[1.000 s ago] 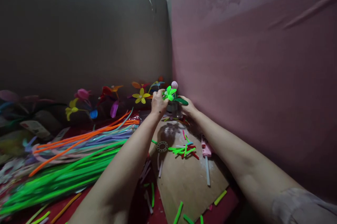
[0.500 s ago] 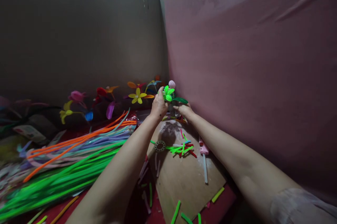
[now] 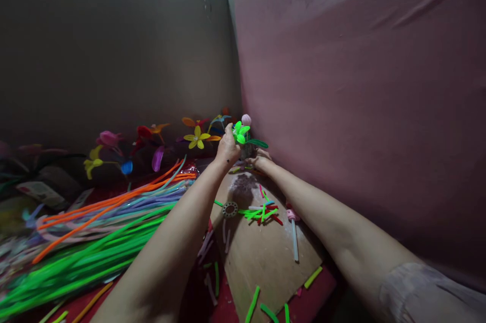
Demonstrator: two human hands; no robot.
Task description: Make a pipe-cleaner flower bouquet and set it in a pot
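Note:
At the far end of the board, my left hand (image 3: 228,147) is closed with its thumb up beside a bright green pipe-cleaner flower (image 3: 240,132), gripping it where the fingers are hidden. A pale pink ball-shaped bloom (image 3: 246,120) stands just behind the flower. A dark green leaf (image 3: 258,144) sticks out to its right. Below the leaf, my right hand (image 3: 260,159) has its fingers bent round the lower part, by a dim greyish shape; what they pinch is too dark to make out.
A cardboard board (image 3: 266,262) carries green and red pipe-cleaner scraps (image 3: 260,213), a ring with holes (image 3: 230,209) and a pink glue gun (image 3: 292,215). Bundled long pipe cleaners (image 3: 114,242) lie at left. Finished flowers, one yellow (image 3: 197,137), stand behind. A pink padded surface (image 3: 360,110) rises at right.
My right hand has moved slightly down and left, below the dark green leaf. My left hand still grips the green flower. The whole view has shifted slightly.

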